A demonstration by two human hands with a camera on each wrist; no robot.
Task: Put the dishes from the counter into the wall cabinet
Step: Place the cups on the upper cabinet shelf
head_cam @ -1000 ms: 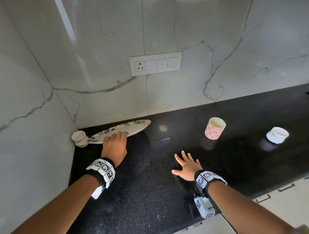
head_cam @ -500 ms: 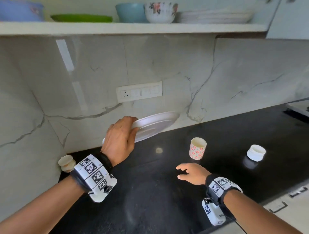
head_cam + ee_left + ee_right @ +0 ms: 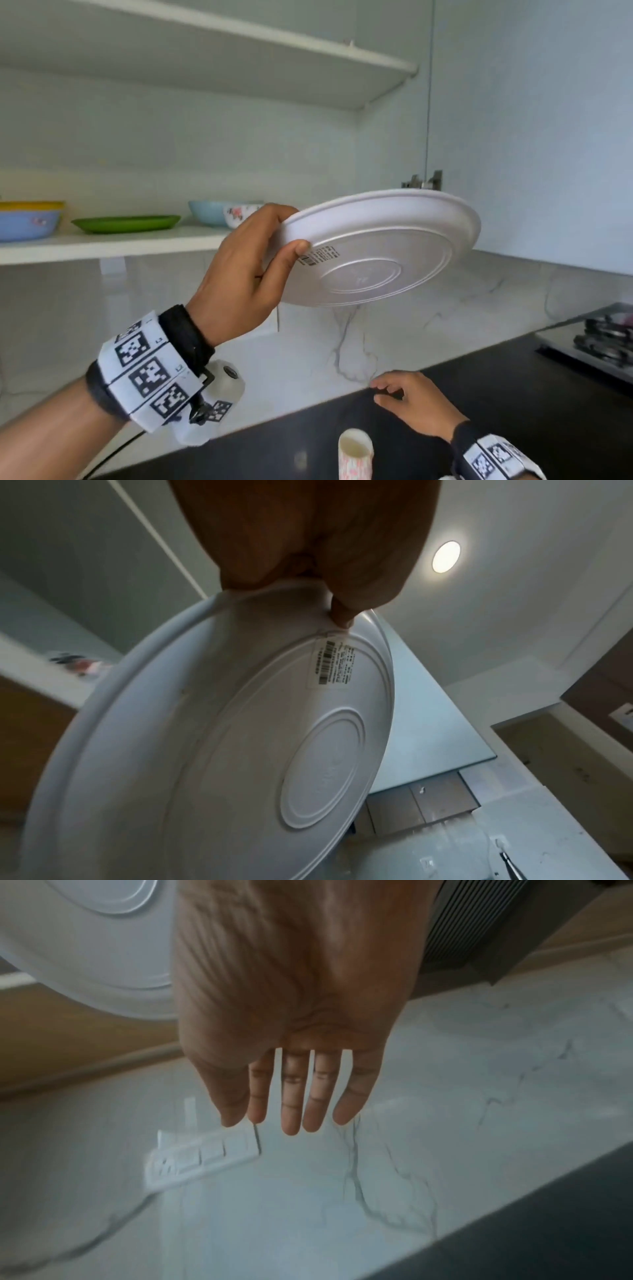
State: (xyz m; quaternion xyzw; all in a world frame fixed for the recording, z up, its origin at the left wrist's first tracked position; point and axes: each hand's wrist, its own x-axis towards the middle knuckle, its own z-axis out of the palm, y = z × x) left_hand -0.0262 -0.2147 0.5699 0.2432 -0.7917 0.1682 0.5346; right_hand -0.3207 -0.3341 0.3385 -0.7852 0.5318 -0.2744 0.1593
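My left hand (image 3: 260,253) grips the rim of a large plate (image 3: 387,250), its white underside with a barcode sticker facing me, held up level with the wall cabinet's lower shelf (image 3: 113,245). In the left wrist view the plate (image 3: 219,764) fills the frame, the thumb on its rim near the sticker. My right hand (image 3: 407,397) hovers low over the black counter (image 3: 513,394), fingers straight and holding nothing. The right wrist view shows that hand (image 3: 291,1096) spread before the marble wall. A red-patterned cup (image 3: 354,457) stands on the counter at the bottom edge.
On the lower shelf sit a blue and yellow bowl (image 3: 29,219), a green plate (image 3: 126,222), a light blue bowl (image 3: 205,212) and a flowered bowl (image 3: 241,214). An upper shelf (image 3: 239,48) runs above. A gas stove (image 3: 603,339) lies at the right.
My left hand has lifted the plate off the counter up to shelf height, tilting its underside toward me. The view has swung upward. The right hand stays low over the counter.
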